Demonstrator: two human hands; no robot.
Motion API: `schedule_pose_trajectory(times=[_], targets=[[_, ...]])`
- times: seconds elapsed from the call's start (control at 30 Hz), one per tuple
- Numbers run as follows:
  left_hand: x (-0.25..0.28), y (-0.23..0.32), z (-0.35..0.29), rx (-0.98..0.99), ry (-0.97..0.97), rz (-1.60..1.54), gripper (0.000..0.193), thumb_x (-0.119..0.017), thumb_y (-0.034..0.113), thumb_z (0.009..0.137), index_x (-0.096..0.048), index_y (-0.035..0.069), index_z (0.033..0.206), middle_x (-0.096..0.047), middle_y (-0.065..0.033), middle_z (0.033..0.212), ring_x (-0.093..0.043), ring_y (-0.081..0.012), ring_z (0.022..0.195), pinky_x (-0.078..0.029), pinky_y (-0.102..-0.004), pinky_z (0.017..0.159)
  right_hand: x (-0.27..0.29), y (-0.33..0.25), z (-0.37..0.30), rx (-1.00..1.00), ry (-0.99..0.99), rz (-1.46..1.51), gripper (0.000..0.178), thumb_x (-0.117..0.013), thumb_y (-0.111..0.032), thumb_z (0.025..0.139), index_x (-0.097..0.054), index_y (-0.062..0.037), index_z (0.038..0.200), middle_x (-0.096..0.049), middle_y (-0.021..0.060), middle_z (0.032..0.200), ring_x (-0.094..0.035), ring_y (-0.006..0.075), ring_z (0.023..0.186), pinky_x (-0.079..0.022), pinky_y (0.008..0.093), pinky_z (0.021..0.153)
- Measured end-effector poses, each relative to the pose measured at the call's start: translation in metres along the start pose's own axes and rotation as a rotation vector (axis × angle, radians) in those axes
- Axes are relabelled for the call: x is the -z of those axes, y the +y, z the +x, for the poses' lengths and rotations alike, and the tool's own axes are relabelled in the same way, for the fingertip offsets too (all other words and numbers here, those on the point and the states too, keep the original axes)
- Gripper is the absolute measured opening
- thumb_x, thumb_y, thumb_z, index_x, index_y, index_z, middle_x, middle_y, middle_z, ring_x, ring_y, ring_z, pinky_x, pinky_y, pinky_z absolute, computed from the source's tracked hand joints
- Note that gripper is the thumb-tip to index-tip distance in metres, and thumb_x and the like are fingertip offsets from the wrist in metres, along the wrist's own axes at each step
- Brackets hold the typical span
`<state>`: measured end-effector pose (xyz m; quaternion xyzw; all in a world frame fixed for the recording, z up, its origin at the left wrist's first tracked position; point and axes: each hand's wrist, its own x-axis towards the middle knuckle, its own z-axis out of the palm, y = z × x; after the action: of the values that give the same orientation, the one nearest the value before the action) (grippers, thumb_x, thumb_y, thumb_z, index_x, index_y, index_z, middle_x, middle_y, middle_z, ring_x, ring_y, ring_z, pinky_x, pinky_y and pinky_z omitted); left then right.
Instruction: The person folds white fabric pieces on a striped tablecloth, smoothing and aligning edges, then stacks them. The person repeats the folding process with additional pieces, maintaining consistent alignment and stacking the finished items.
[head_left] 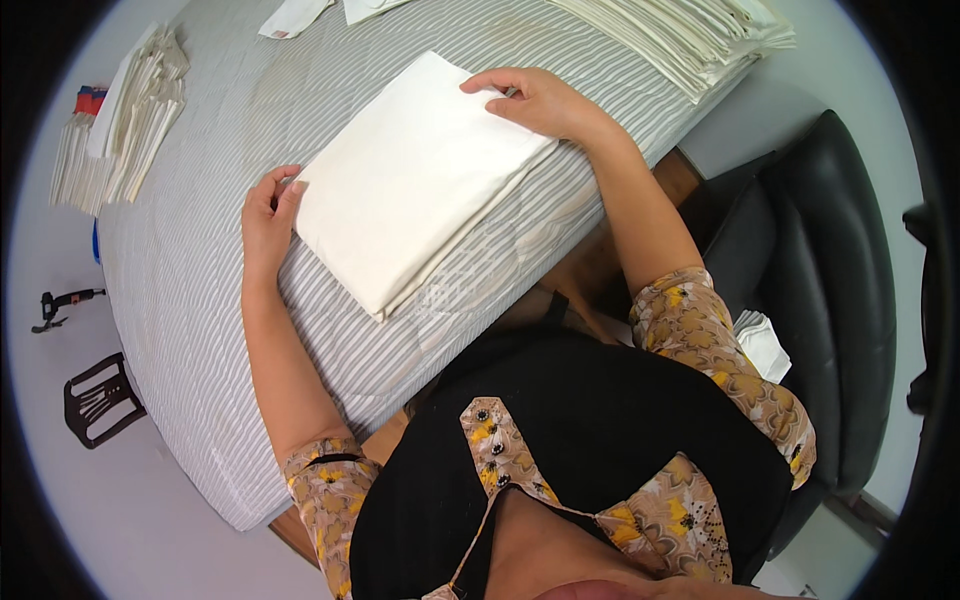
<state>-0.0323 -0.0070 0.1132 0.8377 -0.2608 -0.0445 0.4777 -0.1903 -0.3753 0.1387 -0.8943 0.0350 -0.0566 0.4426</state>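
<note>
A folded white cloth [410,170] lies flat on a bed with a grey-and-white striped surface [210,330]. Its layered folded edges face me. At the cloth's left edge is my left hand [266,225], its fingers loosely bent and the thumb apart from them, touching or very near the edge. My right hand [535,103] rests over the far right corner, with a gap between thumb and index finger. Neither hand visibly grips the cloth; the undersides of the fingers are hidden.
Stacks of folded white cloth stand at the far left [140,120] and far right [690,40]. More white pieces [295,15] lie at the back. A black padded chair [820,260] is at my right, with a small white bundle [763,345]. A dark chair [103,400] stands beyond the left edge.
</note>
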Motion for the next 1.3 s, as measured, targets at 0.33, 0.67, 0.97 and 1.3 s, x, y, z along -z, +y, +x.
schedule_pose_trajectory(times=[0.33,0.67,0.97,1.3], targets=[[-0.001,0.022,-0.029,-0.366,0.169,0.387,0.030,-0.074,0.018,0.091,-0.072,0.011,0.120,-0.064,-0.0099,0.123,-0.054,-0.0278,0.114,-0.049,-0.0381,0.094,-0.012,-0.028,-0.014,0.194,0.237,-0.665,0.036,-0.073,-0.016,0.090,-0.071,-0.0125,0.126,-0.069,0.0088,0.106,-0.065,0.0254,0.094,-0.055,0.0358,0.083],[-0.009,0.044,-0.049,-0.247,-0.002,0.115,0.019,-0.063,0.014,0.099,-0.075,0.010,0.113,-0.070,-0.0058,0.113,-0.062,-0.0218,0.105,-0.052,-0.0340,0.087,-0.122,-0.114,-0.064,0.935,0.064,-0.417,0.039,-0.079,-0.010,0.074,-0.071,-0.0133,0.113,-0.064,0.0037,0.104,-0.060,0.0226,0.100,-0.048,0.0377,0.085],[-0.018,0.019,-0.042,-0.277,-0.060,0.076,0.017,-0.069,0.015,0.094,-0.076,0.007,0.108,-0.069,-0.0047,0.097,-0.060,-0.0196,0.088,-0.049,-0.0335,0.077,-0.150,-0.122,-0.071,1.040,0.092,-0.460,0.025,-0.073,-0.010,0.076,-0.072,-0.0145,0.101,-0.063,0.0005,0.101,-0.060,0.0196,0.096,-0.048,0.0362,0.082],[-0.027,0.019,-0.049,-0.301,-0.046,0.429,0.046,-0.070,0.052,0.089,-0.074,0.017,0.119,-0.063,-0.0066,0.129,-0.052,-0.0307,0.125,-0.041,-0.0462,0.106,-0.154,-0.127,-0.068,1.081,0.051,-0.592,0.012,-0.066,-0.010,0.077,-0.065,-0.0101,0.089,-0.060,0.0005,0.094,-0.059,0.0186,0.092,-0.049,0.0322,0.076]])
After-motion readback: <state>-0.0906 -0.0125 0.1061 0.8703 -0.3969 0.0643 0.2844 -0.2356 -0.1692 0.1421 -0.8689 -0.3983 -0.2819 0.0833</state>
